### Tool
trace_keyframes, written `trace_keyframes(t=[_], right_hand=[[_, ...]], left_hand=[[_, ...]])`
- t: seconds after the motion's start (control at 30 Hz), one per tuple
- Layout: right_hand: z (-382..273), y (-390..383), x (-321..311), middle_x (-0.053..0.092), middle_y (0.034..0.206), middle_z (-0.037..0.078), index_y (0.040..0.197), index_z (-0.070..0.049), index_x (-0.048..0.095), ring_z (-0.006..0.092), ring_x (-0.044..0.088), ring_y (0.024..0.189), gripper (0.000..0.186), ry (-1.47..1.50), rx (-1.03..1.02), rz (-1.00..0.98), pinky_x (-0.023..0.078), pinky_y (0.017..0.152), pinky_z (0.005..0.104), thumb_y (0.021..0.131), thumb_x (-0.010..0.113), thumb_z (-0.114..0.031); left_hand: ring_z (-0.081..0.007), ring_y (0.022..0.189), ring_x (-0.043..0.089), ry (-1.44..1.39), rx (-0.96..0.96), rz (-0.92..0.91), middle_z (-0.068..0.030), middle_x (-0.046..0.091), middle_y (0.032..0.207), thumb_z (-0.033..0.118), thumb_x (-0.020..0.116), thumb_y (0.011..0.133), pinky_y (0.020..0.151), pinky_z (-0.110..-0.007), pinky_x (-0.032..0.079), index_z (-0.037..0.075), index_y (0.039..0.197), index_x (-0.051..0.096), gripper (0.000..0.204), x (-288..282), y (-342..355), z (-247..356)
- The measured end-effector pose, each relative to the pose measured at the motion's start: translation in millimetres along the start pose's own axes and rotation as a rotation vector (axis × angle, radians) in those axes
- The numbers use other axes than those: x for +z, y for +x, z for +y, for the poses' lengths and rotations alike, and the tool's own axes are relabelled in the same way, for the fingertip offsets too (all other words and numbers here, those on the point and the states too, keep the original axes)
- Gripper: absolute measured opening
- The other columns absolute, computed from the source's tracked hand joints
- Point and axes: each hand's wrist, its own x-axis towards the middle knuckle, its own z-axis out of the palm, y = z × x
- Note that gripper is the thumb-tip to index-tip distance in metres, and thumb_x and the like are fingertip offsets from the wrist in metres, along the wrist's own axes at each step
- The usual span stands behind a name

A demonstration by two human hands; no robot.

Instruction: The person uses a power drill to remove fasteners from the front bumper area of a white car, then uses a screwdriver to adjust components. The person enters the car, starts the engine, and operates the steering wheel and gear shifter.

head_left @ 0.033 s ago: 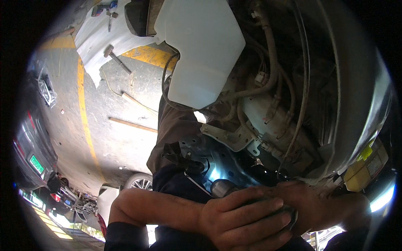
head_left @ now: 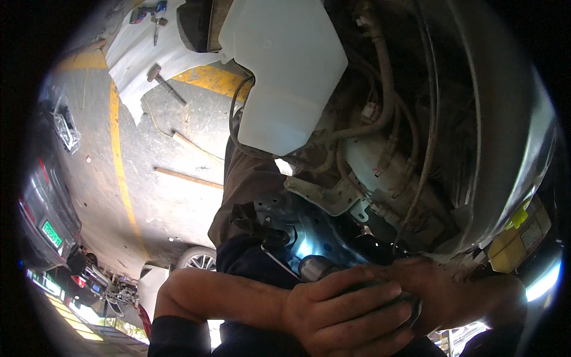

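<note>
My left hand (head_left: 351,312) is closed around a dark power tool (head_left: 315,268) with a round grey nose, which points away to the left. A bright light falls on the bluish metal panel (head_left: 315,235) just ahead of the nose. My right hand (head_left: 419,279) presses in close behind the left one, at the tool's right side; its fingers are mostly hidden. A thin metal rod (head_left: 278,260) slants beside the tool's nose. Above the tool is a pale metal bracket (head_left: 327,195) with holes, on the vehicle body.
A white plastic tank (head_left: 285,77) hangs above my hands, with hoses and wiring (head_left: 389,77) to its right. A curved body panel (head_left: 511,178) bounds the right side. On the floor at left lie a hammer (head_left: 166,83), wooden strips (head_left: 187,177) and a cordless tool (head_left: 148,12). A dark car (head_left: 53,208) stands beyond.
</note>
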Motion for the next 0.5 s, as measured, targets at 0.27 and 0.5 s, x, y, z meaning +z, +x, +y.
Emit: trace_keyframes(t=[0.27,0.5], right_hand=[[2.3,-8.6,1.4,0.053,0.146,0.020,0.159,-0.004,0.029,0.0332,0.058,0.132,0.103,-0.055,-0.034,0.016,0.045,0.109,0.0496,0.080,0.088,-0.034],[4.5,-8.7,3.5,0.054,0.145,0.021,0.160,-0.003,0.027,0.0356,0.060,0.127,0.109,-0.076,-0.069,0.040,0.045,0.106,0.0516,0.078,0.089,-0.038]], left_hand=[[-0.0303,0.119,0.066,-0.011,0.101,-0.118,-0.0102,0.065,0.126,0.027,0.061,0.100,0.093,-0.048,0.059,0.015,0.126,0.062,0.028,-12.6,-2.3,-7.1],[-0.0310,0.118,0.067,-0.022,0.148,-0.166,-0.0103,0.065,0.127,0.025,0.060,0.099,0.092,-0.048,0.058,0.015,0.124,0.063,0.027,-17.9,0.5,-11.3]])
